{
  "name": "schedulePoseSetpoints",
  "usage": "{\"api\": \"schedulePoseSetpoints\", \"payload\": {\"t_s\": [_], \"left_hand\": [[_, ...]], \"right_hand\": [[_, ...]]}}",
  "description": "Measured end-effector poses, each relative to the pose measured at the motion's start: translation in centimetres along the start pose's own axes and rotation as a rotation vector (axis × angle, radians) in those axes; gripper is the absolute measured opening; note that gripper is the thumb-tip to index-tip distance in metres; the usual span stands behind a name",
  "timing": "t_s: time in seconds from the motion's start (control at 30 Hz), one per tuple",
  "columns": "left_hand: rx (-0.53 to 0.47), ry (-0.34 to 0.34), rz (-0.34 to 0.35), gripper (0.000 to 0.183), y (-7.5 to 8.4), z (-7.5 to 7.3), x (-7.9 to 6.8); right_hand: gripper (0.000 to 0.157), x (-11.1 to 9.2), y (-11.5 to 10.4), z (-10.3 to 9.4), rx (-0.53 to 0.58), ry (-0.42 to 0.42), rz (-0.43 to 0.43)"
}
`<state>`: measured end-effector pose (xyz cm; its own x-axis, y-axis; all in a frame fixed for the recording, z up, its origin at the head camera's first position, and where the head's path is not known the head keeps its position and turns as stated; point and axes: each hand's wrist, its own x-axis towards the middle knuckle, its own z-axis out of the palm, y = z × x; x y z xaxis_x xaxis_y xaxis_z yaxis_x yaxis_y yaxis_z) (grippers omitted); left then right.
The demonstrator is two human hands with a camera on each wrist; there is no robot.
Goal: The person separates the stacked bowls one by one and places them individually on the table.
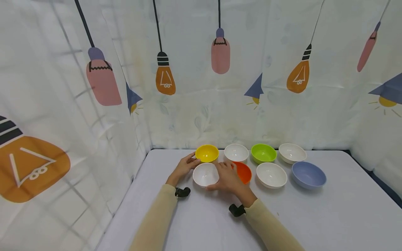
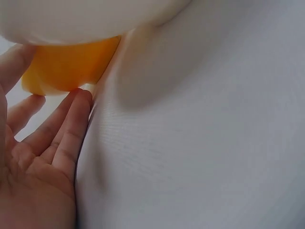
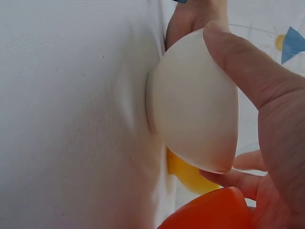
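A white bowl (image 1: 205, 175) stands in the front row, just before a yellow bowl (image 1: 207, 153). My right hand (image 1: 227, 177) grips that white bowl from its right side; in the right wrist view, the thumb (image 3: 243, 62) lies along one side and fingers reach the other side by the rim. Beside it, an orange bowl (image 1: 243, 172) is partly covered by this hand. My left hand (image 1: 185, 168) is at the left of the two bowls. In the left wrist view its fairly straight fingers (image 2: 71, 129) touch the yellow bowl (image 2: 71, 69) low on its side.
Another white bowl (image 1: 271, 175) and a blue bowl (image 1: 309, 175) continue the front row to the right. Behind stand a white bowl (image 1: 236, 153), a green bowl (image 1: 263, 153) and a further white bowl (image 1: 292, 153). A patterned curtain (image 1: 201, 115) hangs behind the white-covered table (image 1: 201, 223).
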<state>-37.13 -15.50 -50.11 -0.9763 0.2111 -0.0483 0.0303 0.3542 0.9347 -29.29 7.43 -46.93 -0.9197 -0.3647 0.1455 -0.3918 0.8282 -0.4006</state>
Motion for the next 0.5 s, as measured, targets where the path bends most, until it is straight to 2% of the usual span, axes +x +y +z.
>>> {"api": "schedulePoseSetpoints", "payload": {"t_s": [0.23, 0.5], "left_hand": [[0.017, 0.01, -0.003, 0.064, 0.13, 0.11, -0.1], [0.016, 0.024, 0.008, 0.067, 0.17, 0.0, 0.02]], "right_hand": [[0.105, 0.22, 0.08, 0.27, -0.016, 0.052, 0.007], [0.102, 0.07, -0.06, -0.28, -0.007, 0.047, -0.015]]}}
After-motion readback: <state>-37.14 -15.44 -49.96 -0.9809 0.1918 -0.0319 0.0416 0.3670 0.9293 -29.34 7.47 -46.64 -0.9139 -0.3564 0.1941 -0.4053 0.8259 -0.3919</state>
